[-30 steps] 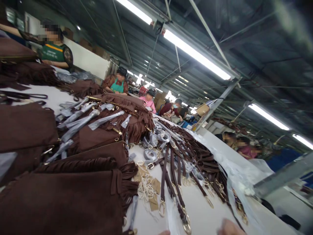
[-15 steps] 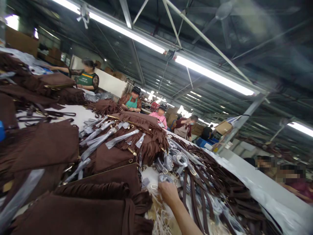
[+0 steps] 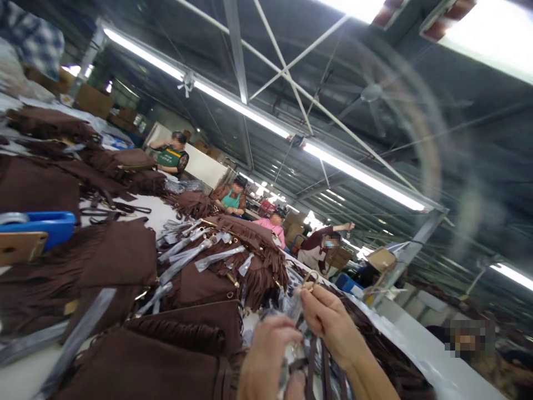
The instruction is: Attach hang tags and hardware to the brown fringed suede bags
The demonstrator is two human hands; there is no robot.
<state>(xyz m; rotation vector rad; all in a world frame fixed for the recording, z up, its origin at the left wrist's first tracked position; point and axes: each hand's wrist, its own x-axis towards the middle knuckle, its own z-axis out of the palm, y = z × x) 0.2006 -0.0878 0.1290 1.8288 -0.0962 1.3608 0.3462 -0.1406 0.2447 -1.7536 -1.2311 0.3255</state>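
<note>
The gold clasp (image 3: 311,276) is up in front of you, above the pile of straps, pinched between the thumb and fingertips of your right hand (image 3: 328,319). Grey wrap (image 3: 295,305) hangs just beside those fingers. Your left hand (image 3: 268,355) is lower and nearer you, its fingers curled near the wrap; it is blurred, so you cannot tell whether it grips anything.

Under and beyond your hands lie brown straps (image 3: 383,339), running down the right side of the table (image 3: 160,214). To your left, a brown bag (image 3: 145,361) lies flat and close to you, with another bag (image 3: 200,319) just behind it, a gold zip along its top edge. Past these is a heap of fringed bags (image 3: 254,236), with grey strips (image 3: 185,264) strewn over its left side. More brown bags cover the far left, where a blue object (image 3: 58,222) sits beside a tan one (image 3: 20,247).

Across the table you have a person in a green apron (image 3: 169,159), one in a teal apron (image 3: 231,201), one in pink (image 3: 270,225), and one in maroon (image 3: 316,247) with an arm raised. Lit tubes (image 3: 362,175) and a fan (image 3: 370,93) hang overhead.
</note>
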